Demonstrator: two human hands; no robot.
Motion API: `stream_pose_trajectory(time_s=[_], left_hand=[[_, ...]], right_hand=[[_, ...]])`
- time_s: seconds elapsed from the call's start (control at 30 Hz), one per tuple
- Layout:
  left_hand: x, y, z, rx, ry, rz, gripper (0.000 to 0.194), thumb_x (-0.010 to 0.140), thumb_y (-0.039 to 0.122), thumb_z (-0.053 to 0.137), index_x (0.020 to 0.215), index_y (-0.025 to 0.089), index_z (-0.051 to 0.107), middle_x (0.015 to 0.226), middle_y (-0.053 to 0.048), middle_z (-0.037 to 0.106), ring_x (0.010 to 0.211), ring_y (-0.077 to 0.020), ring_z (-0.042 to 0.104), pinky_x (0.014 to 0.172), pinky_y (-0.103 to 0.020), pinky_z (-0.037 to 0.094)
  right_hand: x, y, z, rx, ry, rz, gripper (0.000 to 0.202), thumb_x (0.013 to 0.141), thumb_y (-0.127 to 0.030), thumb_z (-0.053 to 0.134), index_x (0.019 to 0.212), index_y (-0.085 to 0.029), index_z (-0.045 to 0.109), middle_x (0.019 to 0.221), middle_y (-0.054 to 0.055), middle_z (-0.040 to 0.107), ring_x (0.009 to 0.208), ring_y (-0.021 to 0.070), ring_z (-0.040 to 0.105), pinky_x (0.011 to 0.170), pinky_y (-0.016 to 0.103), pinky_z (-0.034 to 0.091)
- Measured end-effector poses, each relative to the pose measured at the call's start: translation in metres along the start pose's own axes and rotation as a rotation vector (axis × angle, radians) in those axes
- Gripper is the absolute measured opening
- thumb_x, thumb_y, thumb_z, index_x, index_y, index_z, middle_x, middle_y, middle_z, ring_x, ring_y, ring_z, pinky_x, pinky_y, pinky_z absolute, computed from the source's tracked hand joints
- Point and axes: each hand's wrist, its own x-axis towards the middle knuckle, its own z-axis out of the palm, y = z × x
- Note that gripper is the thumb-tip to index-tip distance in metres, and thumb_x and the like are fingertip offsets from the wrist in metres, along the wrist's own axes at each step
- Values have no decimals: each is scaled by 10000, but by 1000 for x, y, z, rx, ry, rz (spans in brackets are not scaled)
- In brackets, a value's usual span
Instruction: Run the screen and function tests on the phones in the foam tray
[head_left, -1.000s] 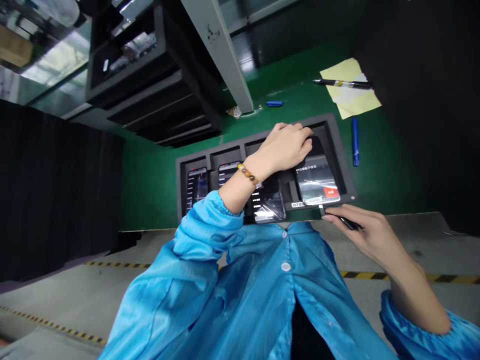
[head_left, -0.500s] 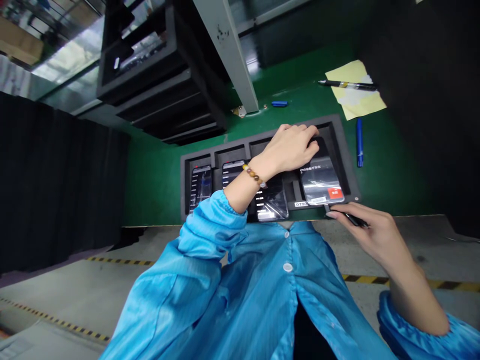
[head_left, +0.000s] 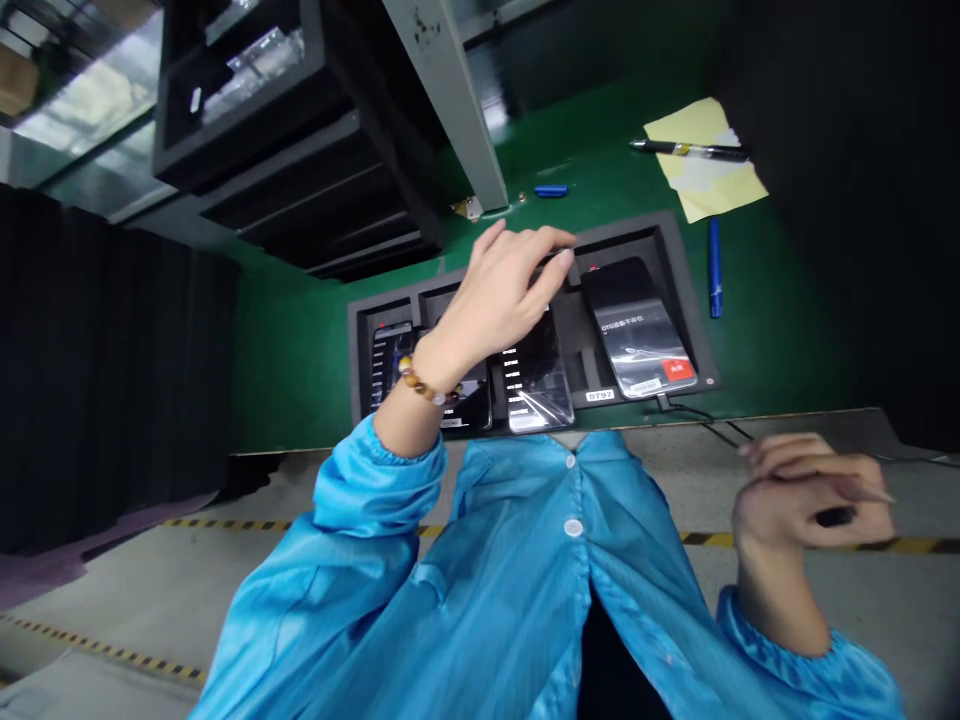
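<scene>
A black tray with compartments holds several phones. My left hand, a bead bracelet on its wrist, is above the upper middle of the tray, over the third phone. Its fingers are apart and hold nothing; whether they touch the phone I cannot tell. The rightmost phone shows a red button and white text, and a black cable is plugged into its lower edge. My right hand, blurred, is right of the tray beyond the table edge. Its fingers are curled around something dark, near the cable.
A blue pen lies right of the tray. Behind it are a yellow paper with a black pen across it, and a blue cap. Stacked black trays and a grey post stand at the back left.
My left hand has moved left off the rightmost phone. My right hand has let go at the phone's lower edge and moved right, leaving the cable plugged in.
</scene>
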Motion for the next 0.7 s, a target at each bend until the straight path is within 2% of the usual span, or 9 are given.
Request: stream_pose_trajectory(time_s=[0.03, 0.13, 0.2, 0.3, 0.33, 0.4, 0.47, 0.53, 0.7], left_hand=[[-8, -5, -6, 3, -8, -13, 485, 1212, 498, 315, 1441, 254, 667, 1301, -64, 792, 1329, -240, 687, 1421, -533, 208], [-29, -22, -14, 17, -40, -44, 466, 1197, 500, 378, 1407, 232, 696, 1259, -72, 802, 1258, -249, 709, 1416, -562, 220], [-38, -32, -13, 21, -57, -57, 453, 1188, 495, 405, 1414, 236, 699, 1303, -80, 796, 1285, -260, 699, 1413, -580, 224], [-47, -41, -6, 7, -96, -61, 449, 1177, 474, 421, 1436, 232, 695, 1393, -95, 769, 1386, -290, 657, 1404, -617, 224], [-48, -42, -4, -3, -110, -60, 446, 1173, 464, 427, 1440, 229, 696, 1408, -97, 762, 1412, -299, 642, 1403, -625, 222], [-51, -44, 0, -26, -128, -59, 431, 1165, 446, 444, 1436, 232, 701, 1411, -96, 758, 1440, -315, 623, 1402, -638, 215], [-52, -45, 3, -52, -124, -60, 410, 1155, 442, 468, 1417, 245, 713, 1391, -89, 761, 1450, -333, 611, 1399, -658, 207], [-52, -46, 4, -73, -110, -65, 392, 1146, 448, 490, 1393, 255, 726, 1361, -84, 766, 1447, -354, 605, 1393, -679, 201], [-48, -49, 8, -98, -103, -69, 370, 1127, 440, 520, 1355, 258, 748, 1299, -80, 773, 1420, -375, 610, 1376, -683, 222]], right_hand=[[-4, -7, 0, 8, -32, 12, 804, 1073, -720, 10, 984, -297, 688, 676, 76, 441, 630, 286, 517, 591, 498, 478], [-10, -34, -2, 41, 126, 113, 374, 1113, -615, 452, 948, -291, 539, 710, 5, 451, 593, 189, 468, 558, 370, 444], [-6, -52, 0, 85, 0, 132, 245, 1079, -506, 620, 1020, -280, 546, 826, 13, 602, 670, 165, 587, 594, 308, 498], [3, -70, 8, 131, -323, 57, 284, 1129, -443, 523, 1332, -266, 611, 1020, 59, 744, 835, 174, 734, 746, 282, 598], [6, -73, 12, 135, -402, 38, 332, 1143, -435, 492, 1408, -266, 597, 1003, 56, 755, 835, 177, 751, 760, 282, 606], [11, -77, 18, 117, -511, 45, 322, 1153, -448, 478, 1389, -267, 600, 869, 20, 736, 720, 179, 736, 687, 274, 586], [14, -81, 22, 84, -572, 72, 260, 1149, -485, 491, 1245, -271, 602, 787, -2, 708, 638, 191, 711, 608, 275, 551], [17, -86, 23, 61, -602, 64, 249, 1150, -499, 483, 1180, -275, 590, 850, 15, 739, 708, 205, 748, 638, 284, 572], [21, -89, 24, 75, -631, -110, 221, 1160, -387, 476, 1195, -278, 665, 1192, 62, 802, 1112, 200, 802, 971, 288, 628]])
